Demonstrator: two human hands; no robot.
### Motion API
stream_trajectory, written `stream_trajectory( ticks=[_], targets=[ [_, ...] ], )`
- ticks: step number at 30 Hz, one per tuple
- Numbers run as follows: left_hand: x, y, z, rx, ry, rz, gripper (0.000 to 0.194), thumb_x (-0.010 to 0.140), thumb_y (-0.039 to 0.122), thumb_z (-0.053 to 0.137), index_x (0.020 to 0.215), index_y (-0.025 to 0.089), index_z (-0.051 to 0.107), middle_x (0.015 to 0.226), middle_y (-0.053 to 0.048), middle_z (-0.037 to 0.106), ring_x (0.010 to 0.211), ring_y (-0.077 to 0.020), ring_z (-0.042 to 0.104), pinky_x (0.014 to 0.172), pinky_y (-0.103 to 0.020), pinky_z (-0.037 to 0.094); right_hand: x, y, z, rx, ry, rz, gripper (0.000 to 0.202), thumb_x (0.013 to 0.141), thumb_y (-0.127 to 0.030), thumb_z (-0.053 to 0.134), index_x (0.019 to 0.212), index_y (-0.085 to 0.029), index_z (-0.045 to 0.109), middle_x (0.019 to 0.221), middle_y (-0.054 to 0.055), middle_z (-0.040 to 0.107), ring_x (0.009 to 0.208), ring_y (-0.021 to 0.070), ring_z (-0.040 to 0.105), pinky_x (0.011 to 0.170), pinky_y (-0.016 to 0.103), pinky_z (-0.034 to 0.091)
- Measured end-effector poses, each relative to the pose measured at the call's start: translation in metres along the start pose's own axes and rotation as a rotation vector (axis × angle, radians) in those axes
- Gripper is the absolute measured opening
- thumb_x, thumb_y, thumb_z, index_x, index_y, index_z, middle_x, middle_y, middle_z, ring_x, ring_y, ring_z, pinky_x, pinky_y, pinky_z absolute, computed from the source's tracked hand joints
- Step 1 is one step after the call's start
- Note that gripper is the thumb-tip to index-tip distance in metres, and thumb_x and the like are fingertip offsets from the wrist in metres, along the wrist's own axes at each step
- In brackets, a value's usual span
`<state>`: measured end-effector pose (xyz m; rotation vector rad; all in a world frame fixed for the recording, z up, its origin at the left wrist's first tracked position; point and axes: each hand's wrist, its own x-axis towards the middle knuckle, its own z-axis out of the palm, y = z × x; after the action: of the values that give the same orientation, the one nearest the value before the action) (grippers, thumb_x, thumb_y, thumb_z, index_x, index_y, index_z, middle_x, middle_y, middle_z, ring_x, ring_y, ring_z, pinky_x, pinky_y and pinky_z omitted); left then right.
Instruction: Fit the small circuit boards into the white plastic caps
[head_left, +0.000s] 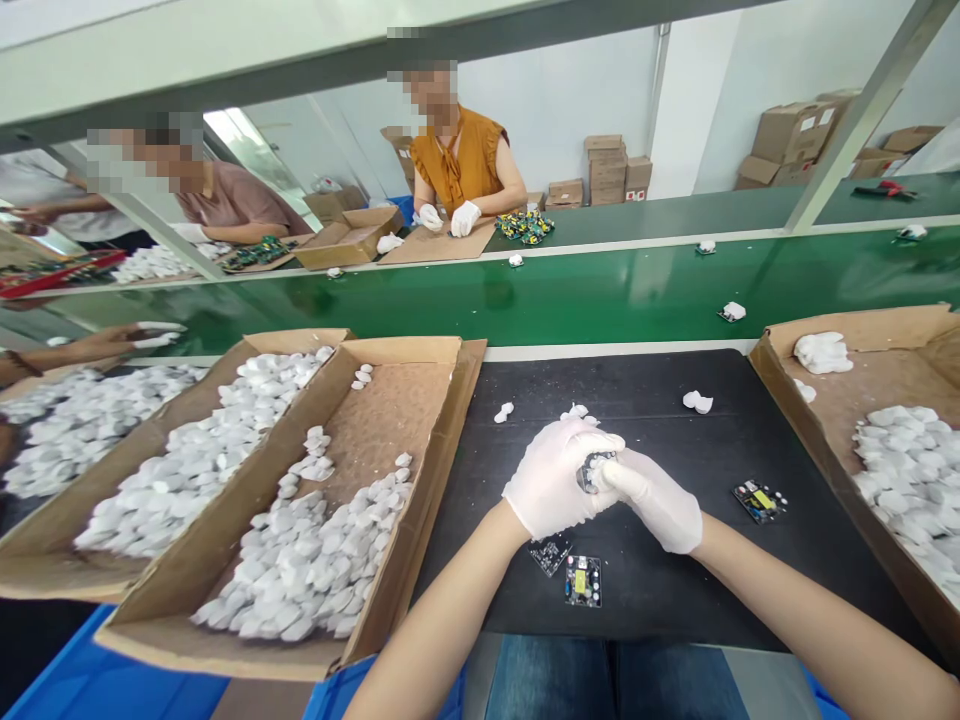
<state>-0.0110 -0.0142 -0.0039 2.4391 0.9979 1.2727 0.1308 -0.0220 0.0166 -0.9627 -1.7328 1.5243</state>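
Observation:
Both my hands wear white gloves and meet above the black mat (645, 385). My left hand (559, 470) is wrapped round a small dark circuit board (586, 474) with white stuff on it. The fingers of my right hand (652, 495) close on the same board from the other side; they cover much of it. Just below my left wrist a circuit board lies solder side up (550, 553), partly hidden. Beside it rests another circuit board with a yellow transformer (583, 582). A similar board (759, 500) lies right of my right hand. White pieces (697, 402) sit farther back on the mat.
Cardboard trays (420, 530) of white pieces (315, 560) stand at the left; another cardboard tray (817, 450) is at the right. Behind the mat runs a green conveyor (600, 300) carrying boards topped with white (733, 312). Co-workers sit opposite; a co-worker's gloved hand (159, 335) reaches in at the left.

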Motion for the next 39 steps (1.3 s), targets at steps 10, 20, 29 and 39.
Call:
stream_trajectory(
  ticks=[10,20,29,39],
  targets=[
    [0.0,0.004,0.001,0.131,0.024,-0.007,0.028,0.062,0.012,0.06,0.088,0.022,0.06,0.087,-0.002,0.069,0.092,-0.0213,0.064,0.088,-0.039,0.05,0.003,0.007,0.0,-0.203,-0.017,-0.129,0.024,0.078,-0.039,0.04,0.075,-0.017,0.049,0.08,0.005,0.056,0.082,0.0236,0.052,0.079,0.037,0.042],
    [0.005,0.004,-0.003,-0.173,-0.048,-0.023,0.046,0.055,0.031,0.079,0.094,0.023,0.057,0.094,-0.005,0.067,0.094,-0.022,0.062,0.094,-0.042,0.044,-0.001,0.001,-0.004,-0.059,0.059,0.084,0.024,0.073,-0.037,0.046,0.06,-0.017,0.05,0.065,0.001,0.055,0.069,0.0184,0.052,0.067,0.03,0.04],
    [0.002,0.0,-0.003,-0.127,-0.019,0.011,0.031,0.068,0.033,0.068,0.097,0.023,0.06,0.092,-0.004,0.069,0.091,-0.0197,0.064,0.094,-0.039,0.045,-0.001,0.007,-0.006,-0.044,0.066,0.04,0.031,0.076,-0.044,0.047,0.065,-0.015,0.053,0.066,0.001,0.054,0.066,0.0157,0.047,0.062,0.029,0.038],
    [-0.001,-0.025,0.003,0.141,-0.087,-0.094,0.068,0.062,0.039,0.074,0.121,0.019,0.049,0.109,-0.01,0.064,0.101,-0.0249,0.059,0.089,-0.041,0.048,0.013,0.009,-0.018,-0.347,0.188,0.121,0.031,0.076,-0.044,0.05,0.079,-0.015,0.059,0.076,0.003,0.065,0.073,0.0175,0.059,0.067,0.026,0.044]
  ],
)
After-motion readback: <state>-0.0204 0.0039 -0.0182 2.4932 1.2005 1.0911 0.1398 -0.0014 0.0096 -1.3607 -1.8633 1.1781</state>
